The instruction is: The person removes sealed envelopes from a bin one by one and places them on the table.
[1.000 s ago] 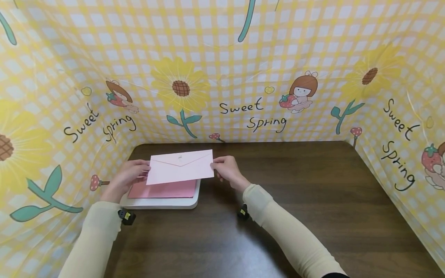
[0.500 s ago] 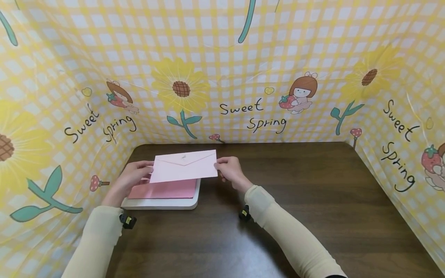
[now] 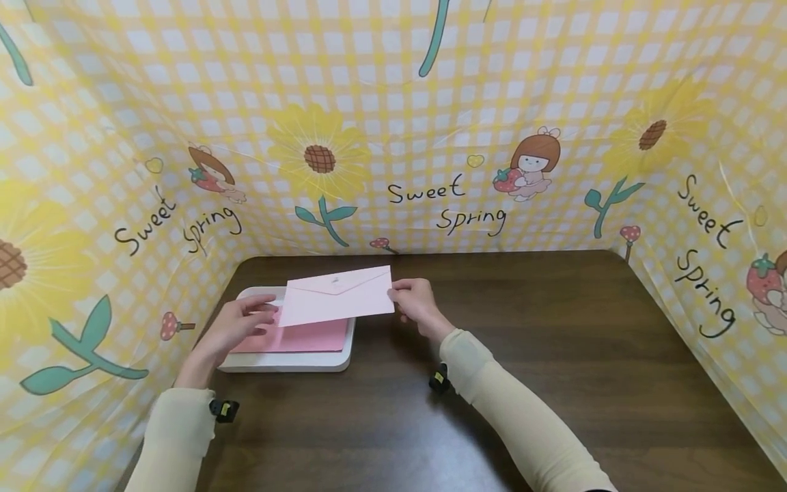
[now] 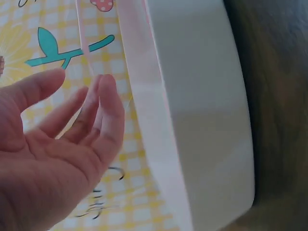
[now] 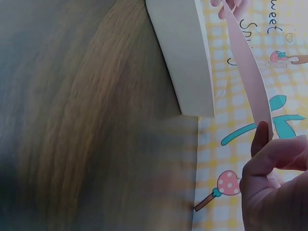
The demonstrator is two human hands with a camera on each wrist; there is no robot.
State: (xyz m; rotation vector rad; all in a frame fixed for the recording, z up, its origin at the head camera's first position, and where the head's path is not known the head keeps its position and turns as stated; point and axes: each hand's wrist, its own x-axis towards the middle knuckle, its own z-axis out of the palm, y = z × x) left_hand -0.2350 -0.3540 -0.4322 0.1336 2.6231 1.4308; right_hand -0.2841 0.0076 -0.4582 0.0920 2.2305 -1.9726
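A pale pink envelope, its pointed flap facing up, hangs slightly tilted above a white tray-like box. My right hand pinches its right edge between thumb and fingers; the right wrist view shows the same hand with the thin envelope seen edge-on. Just off the envelope's left edge is my left hand, thumb and fingers apart and loosely bent, holding nothing. In the left wrist view a gap shows between that hand's thumb and fingers. Deeper pink envelopes or paper lie on the box, partly covered.
The box stands at the left of a dark brown wooden table. A yellow checked cloth with flowers and lettering encloses the back and both sides. Small black cameras are strapped to the wrists.
The envelope has shifted to the right with my right hand. My left hand has let go of its left edge and drawn slightly away, uncovering more of the box's far left corner.
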